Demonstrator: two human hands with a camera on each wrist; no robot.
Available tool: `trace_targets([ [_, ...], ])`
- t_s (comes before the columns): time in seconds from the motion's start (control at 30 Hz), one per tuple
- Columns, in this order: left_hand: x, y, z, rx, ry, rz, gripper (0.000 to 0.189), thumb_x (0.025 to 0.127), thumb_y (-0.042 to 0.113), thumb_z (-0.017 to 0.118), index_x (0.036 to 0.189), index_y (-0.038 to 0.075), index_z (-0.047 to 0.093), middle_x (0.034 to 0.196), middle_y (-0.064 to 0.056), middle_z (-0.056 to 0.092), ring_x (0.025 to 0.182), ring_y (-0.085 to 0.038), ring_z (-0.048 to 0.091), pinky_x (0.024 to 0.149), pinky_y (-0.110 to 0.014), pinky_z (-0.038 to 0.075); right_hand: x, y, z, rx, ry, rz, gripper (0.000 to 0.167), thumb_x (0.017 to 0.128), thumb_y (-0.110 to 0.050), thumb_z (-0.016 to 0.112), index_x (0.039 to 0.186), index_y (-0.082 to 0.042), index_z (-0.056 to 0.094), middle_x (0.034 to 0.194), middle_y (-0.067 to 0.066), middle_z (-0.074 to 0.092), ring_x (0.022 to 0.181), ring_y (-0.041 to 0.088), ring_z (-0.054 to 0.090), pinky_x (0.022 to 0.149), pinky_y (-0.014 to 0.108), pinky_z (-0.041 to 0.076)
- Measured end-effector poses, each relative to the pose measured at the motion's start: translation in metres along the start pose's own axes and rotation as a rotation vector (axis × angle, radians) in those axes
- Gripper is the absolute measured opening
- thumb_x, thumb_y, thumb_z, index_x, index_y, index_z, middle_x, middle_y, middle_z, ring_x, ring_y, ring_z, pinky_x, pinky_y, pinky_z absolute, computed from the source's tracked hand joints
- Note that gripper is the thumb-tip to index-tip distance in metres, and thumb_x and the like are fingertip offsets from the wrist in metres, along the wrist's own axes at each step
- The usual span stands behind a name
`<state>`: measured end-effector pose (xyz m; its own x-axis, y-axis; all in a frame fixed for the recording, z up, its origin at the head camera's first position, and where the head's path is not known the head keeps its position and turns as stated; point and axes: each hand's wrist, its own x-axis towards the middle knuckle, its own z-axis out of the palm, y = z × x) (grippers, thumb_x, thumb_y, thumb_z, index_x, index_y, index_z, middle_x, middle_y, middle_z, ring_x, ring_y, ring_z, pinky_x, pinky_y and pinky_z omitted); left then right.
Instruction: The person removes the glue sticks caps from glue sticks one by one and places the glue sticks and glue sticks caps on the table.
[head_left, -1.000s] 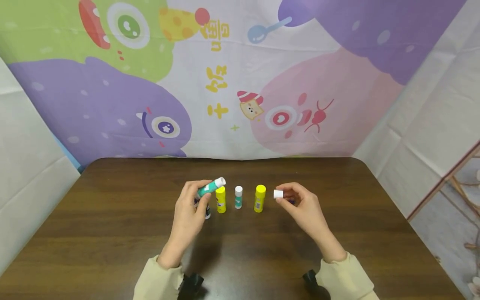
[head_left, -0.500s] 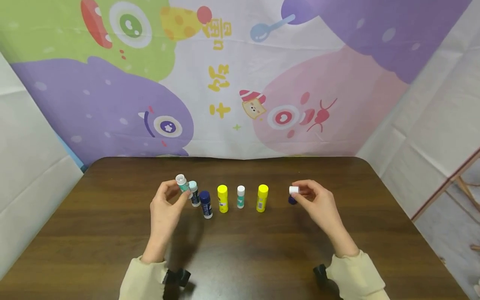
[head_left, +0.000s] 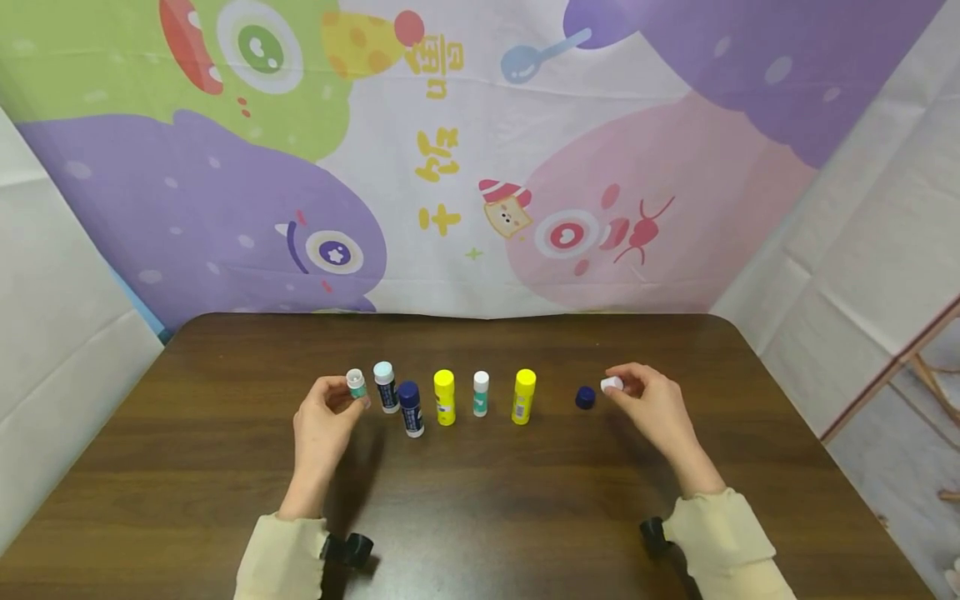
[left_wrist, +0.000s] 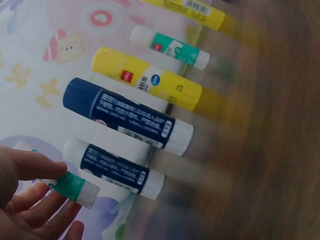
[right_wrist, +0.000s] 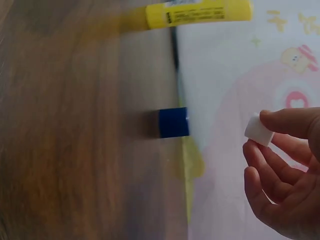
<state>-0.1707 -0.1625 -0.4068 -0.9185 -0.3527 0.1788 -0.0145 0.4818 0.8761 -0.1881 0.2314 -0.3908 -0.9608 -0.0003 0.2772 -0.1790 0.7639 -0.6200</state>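
Observation:
My left hand (head_left: 322,425) pinches a green-and-white glue stick (left_wrist: 69,185) between thumb and fingers, its open white top pointing up in the head view. It is left of a dark blue glue stick with a pale cap (head_left: 386,387). My right hand (head_left: 651,406) pinches a small white cap (right_wrist: 259,131) at the right side of the table. Just left of that cap, a dark blue cap (head_left: 585,397) sits on the tabletop. In the right wrist view the thumb and a finger grip the white cap from two sides.
A dark-blue-capped glue stick (head_left: 411,409), a yellow glue stick (head_left: 445,397), a small green-and-white glue stick (head_left: 481,394) and another yellow one (head_left: 523,397) stand upright in a row on the brown table (head_left: 480,500). A cartoon-print cloth (head_left: 442,275) hangs behind the table.
My hands have moved apart. The left carries the uncapped green glue stick left and down, turning it upright; the right carries the white cap right, past the blue cap, which now shows fully.

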Motion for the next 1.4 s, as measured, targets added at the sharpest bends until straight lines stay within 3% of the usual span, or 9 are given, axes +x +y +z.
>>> trace_targets([
  [0.2,0.001,-0.009,0.003,0.058,-0.027,-0.016,0.03,0.076,0.01,0.069,0.102,0.001,0.056,0.097,-0.019,0.066,0.089,-0.028,0.063,0.073,-0.026,0.044,0.006,0.011,0.006,-0.031,-0.052,0.073,0.03,0.079,-0.017,0.068,0.104,-0.001,0.061,0.092,0.012,0.067,0.079,0.021,0.062,0.069,0.034,0.046],
  [0.47,0.001,-0.015,0.006,0.087,-0.063,-0.01,0.029,0.076,0.009,0.067,0.102,0.0,0.059,0.097,-0.02,0.066,0.089,-0.031,0.063,0.077,-0.039,0.046,0.008,0.019,0.012,-0.096,-0.138,0.148,0.037,0.078,-0.02,0.068,0.105,0.001,0.057,0.088,0.011,0.068,0.081,0.025,0.064,0.074,0.042,0.045],
  [0.87,0.0,-0.021,0.01,0.117,-0.104,-0.036,0.031,0.078,0.009,0.065,0.106,-0.002,0.057,0.101,-0.023,0.064,0.092,-0.034,0.062,0.08,-0.045,0.045,0.009,0.024,0.016,-0.203,-0.215,0.201,0.025,0.078,-0.024,0.069,0.096,-0.008,0.063,0.085,0.005,0.065,0.075,0.021,0.058,0.062,0.036,0.042],
  [1.4,0.001,-0.026,0.011,0.133,-0.119,-0.045,0.032,0.078,0.008,0.064,0.108,-0.002,0.056,0.105,-0.023,0.062,0.097,-0.035,0.06,0.083,-0.046,0.045,0.006,0.024,0.018,-0.222,-0.266,0.219,0.024,0.076,-0.022,0.07,0.095,-0.01,0.063,0.085,0.004,0.063,0.075,0.022,0.058,0.06,0.037,0.041],
])
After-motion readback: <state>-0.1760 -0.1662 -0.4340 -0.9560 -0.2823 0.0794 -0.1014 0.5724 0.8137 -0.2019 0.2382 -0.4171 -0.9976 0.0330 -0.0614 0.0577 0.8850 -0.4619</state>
